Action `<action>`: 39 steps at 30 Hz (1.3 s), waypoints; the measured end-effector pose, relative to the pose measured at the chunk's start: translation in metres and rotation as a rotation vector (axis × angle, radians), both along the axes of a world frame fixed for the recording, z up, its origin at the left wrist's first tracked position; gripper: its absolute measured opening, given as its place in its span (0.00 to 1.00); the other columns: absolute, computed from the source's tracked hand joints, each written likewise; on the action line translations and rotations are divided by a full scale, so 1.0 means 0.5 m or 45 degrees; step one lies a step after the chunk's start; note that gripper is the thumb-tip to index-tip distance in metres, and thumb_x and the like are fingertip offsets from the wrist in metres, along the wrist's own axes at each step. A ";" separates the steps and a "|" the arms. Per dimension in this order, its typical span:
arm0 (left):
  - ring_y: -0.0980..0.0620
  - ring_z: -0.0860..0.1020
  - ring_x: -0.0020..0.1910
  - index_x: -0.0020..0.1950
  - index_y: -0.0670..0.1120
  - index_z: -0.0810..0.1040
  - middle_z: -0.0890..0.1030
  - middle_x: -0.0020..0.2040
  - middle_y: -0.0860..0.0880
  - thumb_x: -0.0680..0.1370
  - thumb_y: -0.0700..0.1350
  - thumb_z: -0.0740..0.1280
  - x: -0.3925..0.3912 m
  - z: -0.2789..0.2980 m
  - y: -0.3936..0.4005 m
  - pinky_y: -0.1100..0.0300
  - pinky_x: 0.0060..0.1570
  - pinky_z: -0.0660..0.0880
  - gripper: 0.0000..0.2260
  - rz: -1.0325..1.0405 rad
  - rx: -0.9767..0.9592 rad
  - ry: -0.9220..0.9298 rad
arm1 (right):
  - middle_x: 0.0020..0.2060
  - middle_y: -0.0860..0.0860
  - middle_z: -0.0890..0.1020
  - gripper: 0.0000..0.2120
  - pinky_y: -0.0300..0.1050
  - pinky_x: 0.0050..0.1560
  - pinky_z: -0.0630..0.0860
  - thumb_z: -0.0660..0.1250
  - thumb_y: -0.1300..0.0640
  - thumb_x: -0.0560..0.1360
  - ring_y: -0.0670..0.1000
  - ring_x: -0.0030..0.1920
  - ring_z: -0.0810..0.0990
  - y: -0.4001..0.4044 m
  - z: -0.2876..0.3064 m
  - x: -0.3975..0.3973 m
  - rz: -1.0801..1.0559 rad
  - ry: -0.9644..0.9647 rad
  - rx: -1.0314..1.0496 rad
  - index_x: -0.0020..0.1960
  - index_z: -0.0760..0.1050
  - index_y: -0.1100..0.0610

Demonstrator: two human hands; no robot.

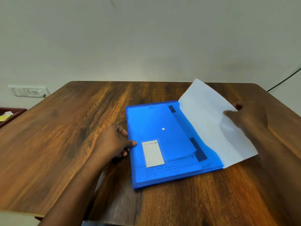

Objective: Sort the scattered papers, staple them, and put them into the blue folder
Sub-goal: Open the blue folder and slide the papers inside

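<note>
- Nearest to the camera is the person's left forearm, which comes from the lower left corner and goes up over the wooden table (68,128).
- At its end, the left hand (116,144) lies on the table at the left edge of the blue folder (162,152). Its thumb lies on top of the folder edge, the other fingers are curled beside and under this edge, so the hand holds the folder there.
- The blue folder lies flat on the table, a little right of the middle, with its long side going away from the camera. It is half transparent, and sheets with lines of writing show through it as darker shapes inside.
- On the front of the folder is a white label card (153,154) in a clear pocket, and above it a small white snap button (163,129).
- From the right side of the folder comes out a stack of white papers (211,121). The inner part of the stack is under the blue cover, the outer part is raised from the table and tilts upward to the right.
- The right hand (244,119) holds these papers at their right edge, with fingertips on top of the sheet. The picture is blurred here, so I cannot tell how the thumb lies.
- On the wall at far left is a white socket plate (29,91), and a dark cable (285,79) runs down at the far right.
</note>
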State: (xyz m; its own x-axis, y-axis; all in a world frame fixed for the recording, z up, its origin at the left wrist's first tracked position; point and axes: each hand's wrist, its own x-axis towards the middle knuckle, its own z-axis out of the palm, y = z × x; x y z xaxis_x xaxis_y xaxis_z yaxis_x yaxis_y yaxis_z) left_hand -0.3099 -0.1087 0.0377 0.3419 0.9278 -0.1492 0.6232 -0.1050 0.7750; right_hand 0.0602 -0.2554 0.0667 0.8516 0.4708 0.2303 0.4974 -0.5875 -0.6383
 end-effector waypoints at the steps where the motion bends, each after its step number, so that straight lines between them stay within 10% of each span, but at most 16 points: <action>1: 0.50 0.81 0.25 0.54 0.45 0.75 0.86 0.32 0.45 0.72 0.40 0.82 0.000 -0.002 -0.006 0.57 0.27 0.75 0.18 0.004 -0.023 -0.039 | 0.48 0.56 0.79 0.09 0.49 0.45 0.73 0.74 0.53 0.79 0.56 0.46 0.77 0.004 0.008 -0.009 0.050 -0.078 0.022 0.54 0.79 0.56; 12: 0.53 0.82 0.29 0.47 0.41 0.84 0.87 0.37 0.44 0.75 0.39 0.78 0.036 -0.005 -0.094 0.62 0.27 0.73 0.05 -0.383 -0.202 0.003 | 0.43 0.58 0.87 0.03 0.44 0.42 0.69 0.75 0.62 0.75 0.63 0.44 0.84 0.054 0.027 -0.079 0.417 -0.846 0.264 0.48 0.86 0.60; 24: 0.53 0.85 0.34 0.54 0.48 0.82 0.88 0.42 0.47 0.77 0.47 0.78 0.076 0.015 -0.119 0.61 0.29 0.75 0.09 -0.820 -0.220 -0.019 | 0.42 0.52 0.84 0.08 0.52 0.43 0.78 0.77 0.64 0.71 0.57 0.44 0.82 0.067 -0.039 -0.132 0.720 -0.886 0.191 0.48 0.86 0.55; 29: 0.50 0.83 0.53 0.63 0.53 0.80 0.85 0.53 0.53 0.72 0.59 0.80 0.021 0.019 0.024 0.50 0.51 0.79 0.23 -0.157 0.633 0.315 | 0.45 0.53 0.86 0.08 0.51 0.45 0.81 0.77 0.63 0.73 0.54 0.45 0.83 0.051 -0.059 -0.146 0.749 -0.796 0.214 0.52 0.87 0.56; 32: 0.43 0.78 0.63 0.72 0.46 0.74 0.80 0.66 0.43 0.73 0.62 0.78 -0.004 -0.006 0.074 0.50 0.54 0.75 0.34 -0.120 0.589 0.553 | 0.46 0.53 0.87 0.08 0.53 0.46 0.82 0.77 0.62 0.73 0.54 0.45 0.84 0.049 -0.061 -0.152 0.740 -0.780 0.233 0.52 0.87 0.56; 39: 0.49 0.82 0.50 0.61 0.53 0.81 0.84 0.52 0.51 0.67 0.68 0.79 -0.024 -0.021 0.049 0.52 0.45 0.77 0.30 -0.137 0.561 0.460 | 0.46 0.51 0.88 0.09 0.55 0.48 0.83 0.78 0.63 0.73 0.52 0.45 0.85 0.051 -0.068 -0.161 0.770 -0.697 0.222 0.52 0.87 0.55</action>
State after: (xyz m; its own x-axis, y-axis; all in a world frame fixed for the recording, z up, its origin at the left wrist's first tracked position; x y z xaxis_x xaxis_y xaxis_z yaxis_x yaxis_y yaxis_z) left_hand -0.3217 -0.0842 0.0272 0.4368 0.8917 0.1187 0.8080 -0.4468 0.3840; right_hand -0.0202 -0.2298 0.0329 0.2100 0.7302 0.6502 0.9617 -0.0345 -0.2719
